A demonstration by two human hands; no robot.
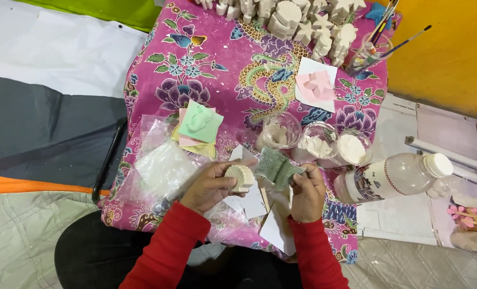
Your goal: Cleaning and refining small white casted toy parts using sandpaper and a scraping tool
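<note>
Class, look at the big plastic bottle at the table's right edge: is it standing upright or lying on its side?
Lying on its side: the plastic bottle stretches lengthwise across the table edge, white cap pointing right.

Yellow wall (452, 53) top right, grey quilted floor mat (19, 235), small table w/ pink floral cloth (206, 59), even light

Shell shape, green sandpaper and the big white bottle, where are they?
Shell-shaped plaster piece (242, 177), head view, on its ribbed face, in the left hand (209, 187).
Green sandpaper (275, 167), head view, sheet's middle, in the right hand (308, 194).
White bottle (396, 175), head view, its side.
</note>
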